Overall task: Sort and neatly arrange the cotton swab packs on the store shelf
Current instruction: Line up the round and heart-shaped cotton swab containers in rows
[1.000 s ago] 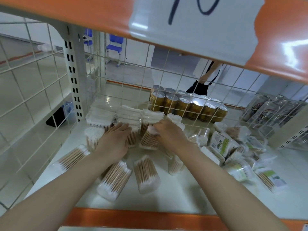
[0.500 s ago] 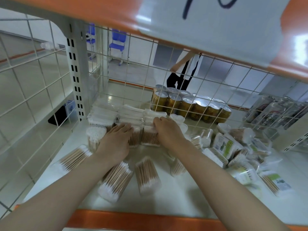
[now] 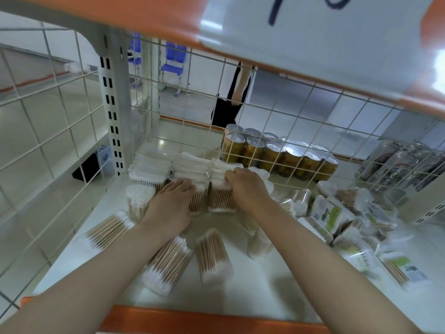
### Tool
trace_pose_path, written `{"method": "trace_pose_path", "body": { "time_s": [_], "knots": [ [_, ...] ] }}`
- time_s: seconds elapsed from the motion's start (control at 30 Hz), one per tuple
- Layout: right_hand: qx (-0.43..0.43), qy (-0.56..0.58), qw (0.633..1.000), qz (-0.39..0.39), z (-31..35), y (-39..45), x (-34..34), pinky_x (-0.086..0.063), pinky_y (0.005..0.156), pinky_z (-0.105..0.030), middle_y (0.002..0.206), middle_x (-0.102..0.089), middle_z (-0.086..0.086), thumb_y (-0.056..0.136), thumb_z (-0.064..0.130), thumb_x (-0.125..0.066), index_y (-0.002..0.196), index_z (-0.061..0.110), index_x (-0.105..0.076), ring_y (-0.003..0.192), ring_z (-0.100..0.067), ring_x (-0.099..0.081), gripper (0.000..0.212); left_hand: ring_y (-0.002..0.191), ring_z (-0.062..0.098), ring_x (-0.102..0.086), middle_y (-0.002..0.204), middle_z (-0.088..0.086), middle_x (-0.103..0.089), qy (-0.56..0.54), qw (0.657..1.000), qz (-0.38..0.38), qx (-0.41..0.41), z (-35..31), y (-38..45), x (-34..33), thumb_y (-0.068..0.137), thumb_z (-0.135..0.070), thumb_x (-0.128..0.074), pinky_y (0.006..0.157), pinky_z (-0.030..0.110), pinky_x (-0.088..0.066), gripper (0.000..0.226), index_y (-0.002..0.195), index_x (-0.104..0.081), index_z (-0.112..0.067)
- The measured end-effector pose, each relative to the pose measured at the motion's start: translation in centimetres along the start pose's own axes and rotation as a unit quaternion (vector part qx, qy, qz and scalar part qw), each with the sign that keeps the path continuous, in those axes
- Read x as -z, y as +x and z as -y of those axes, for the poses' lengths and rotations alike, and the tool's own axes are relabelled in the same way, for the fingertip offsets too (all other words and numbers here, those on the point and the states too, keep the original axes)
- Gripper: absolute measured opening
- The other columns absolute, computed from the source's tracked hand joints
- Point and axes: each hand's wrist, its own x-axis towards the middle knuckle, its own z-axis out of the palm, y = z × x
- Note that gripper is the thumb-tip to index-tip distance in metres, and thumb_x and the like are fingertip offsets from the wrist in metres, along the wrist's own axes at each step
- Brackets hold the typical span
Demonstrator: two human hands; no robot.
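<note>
Rows of upright cotton swab packs (image 3: 190, 165) stand at the back left of the white shelf (image 3: 265, 290). My right hand (image 3: 248, 186) grips the top of an upright swab pack (image 3: 220, 201) at the right end of the rows. My left hand (image 3: 172, 206) lies flat, its straight fingers pressing against the neighbouring pack (image 3: 197, 201). Loose clear packs (image 3: 212, 255) lie flat near the front edge between my forearms. A jumbled pile of green-labelled packs (image 3: 330, 213) lies to the right.
A white wire grid (image 3: 277, 131) closes the back and left side. Behind it stand gold cans (image 3: 279, 157) and clear bottles (image 3: 397, 162). An orange shelf edge with a white paper label (image 3: 313, 39) hangs overhead. A person stands beyond the grid.
My right hand has stood its swab pack upright and pushed it back into the row. My left hand slid forward against the neighbouring pack. The person behind the grid moved.
</note>
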Motion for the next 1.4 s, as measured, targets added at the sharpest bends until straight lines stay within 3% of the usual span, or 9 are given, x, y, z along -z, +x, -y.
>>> {"method": "trace_pose_path", "body": {
  "time_s": [0.37, 0.5, 0.57, 0.63, 0.73, 0.87, 0.97, 1.2, 1.4],
  "knots": [
    [-0.01, 0.02, 1.0, -0.012, -0.6, -0.8, 0.6, -0.042, 0.086, -0.032, 0.117, -0.056, -0.004, 0.091, 0.016, -0.05, 0.117, 0.017, -0.052, 0.106, -0.021, -0.05, 0.026, 0.143, 0.016, -0.013, 0.153, 0.001, -0.022, -0.028, 0.999, -0.037, -0.01, 0.0, -0.3, -0.2, 0.094, -0.015, -0.039, 0.115, 0.027, -0.005, 0.053, 0.146, -0.026, -0.015],
    [-0.024, 0.032, 0.999, -0.029, -1.1, -1.4, 0.8, -0.045, 0.088, -0.033, 0.119, -0.056, -0.003, 0.089, 0.012, -0.054, 0.119, 0.018, -0.051, 0.107, -0.021, -0.052, 0.03, 0.138, 0.027, -0.028, 0.145, 0.009, -0.038, -0.041, 0.997, -0.062, -0.011, -0.1, -0.6, -0.5, 0.087, -0.008, -0.05, 0.114, 0.037, -0.015, 0.051, 0.137, -0.042, -0.009],
    [-0.031, 0.04, 0.998, -0.037, -1.4, -1.8, 0.8, -0.047, 0.087, -0.033, 0.119, -0.055, -0.003, 0.089, 0.011, -0.055, 0.12, 0.018, -0.051, 0.105, -0.021, -0.052, 0.032, 0.124, 0.035, -0.046, 0.129, 0.015, -0.055, -0.049, 0.994, -0.095, -0.024, -0.3, -0.6, -0.7, 0.079, -0.002, -0.057, 0.105, 0.045, -0.032, 0.045, 0.124, -0.057, -0.005],
    [-0.04, 0.055, 0.997, -0.044, -1.7, -2.1, 0.9, -0.049, 0.085, -0.034, 0.118, -0.055, -0.003, 0.089, 0.011, -0.054, 0.12, 0.018, -0.051, 0.104, -0.02, -0.052, 0.032, 0.1, 0.035, -0.063, 0.105, 0.013, -0.067, -0.041, 0.989, -0.132, -0.044, -0.8, -0.7, -0.7, 0.07, -0.007, -0.057, 0.086, 0.047, -0.048, 0.037, 0.105, -0.067, -0.005],
    [-0.062, 0.094, 0.992, -0.054, -2.3, -2.8, 1.1, -0.049, 0.082, -0.03, 0.118, -0.055, -0.001, 0.09, 0.016, -0.053, 0.12, 0.018, -0.052, 0.1, -0.017, -0.053, 0.03, 0.082, 0.028, -0.067, 0.09, 0.006, -0.069, -0.029, 0.989, -0.133, -0.06, -2.1, -1.0, -0.2, 0.075, -0.022, -0.042, 0.072, 0.04, -0.053, 0.037, 0.096, -0.069, -0.009],
    [-0.104, 0.134, 0.984, -0.057, -3.5, -4.3, 1.7, -0.043, 0.078, -0.025, 0.122, -0.052, 0.001, 0.092, 0.019, -0.05, 0.119, 0.02, -0.053, 0.102, -0.015, -0.052, 0.027, 0.113, 0.028, -0.053, 0.121, 0.005, -0.057, -0.075, 0.994, -0.074, -0.041, -4.2, -1.1, -0.5, 0.09, -0.024, -0.042, 0.093, 0.037, -0.04, 0.04, 0.127, -0.052, -0.013],
    [-0.146, 0.148, 0.976, -0.063, -4.8, -5.8, 2.2, -0.043, 0.08, -0.026, 0.126, -0.05, -0.001, 0.093, 0.018, -0.048, 0.123, 0.019, -0.051, 0.104, -0.016, -0.053, 0.031, 0.126, 0.021, -0.04, 0.136, -0.001, -0.045, -0.085, 0.994, -0.055, -0.05, -5.9, -1.0, -0.6, 0.095, -0.028, -0.037, 0.103, 0.034, -0.031, 0.044, 0.138, -0.038, -0.02],
    [-0.223, 0.141, 0.962, -0.067, -9.2, -9.5, 1.8, -0.044, 0.08, -0.032, 0.118, -0.057, -0.008, 0.09, 0.013, -0.05, 0.121, 0.013, -0.054, 0.103, -0.023, -0.055, 0.031, 0.124, 0.018, -0.041, 0.133, -0.003, -0.047, -0.128, 0.988, -0.045, -0.079, -9.1, -0.6, -0.7, 0.096, -0.032, -0.038, 0.103, 0.032, -0.03, 0.038, 0.132, -0.043, -0.022],
    [-0.253, 0.115, 0.959, -0.055, -12.1, -11.4, 1.0, -0.035, 0.065, -0.028, 0.103, -0.06, -0.011, 0.085, 0.009, -0.05, 0.106, 0.01, -0.061, 0.092, -0.027, -0.056, 0.024, 0.124, 0.017, -0.038, 0.132, -0.004, -0.045, -0.133, 0.985, -0.055, -0.09, -10.8, -0.6, -1.4, 0.096, -0.03, -0.04, 0.102, 0.029, -0.029, 0.037, 0.132, -0.045, -0.022]
  ]
}}
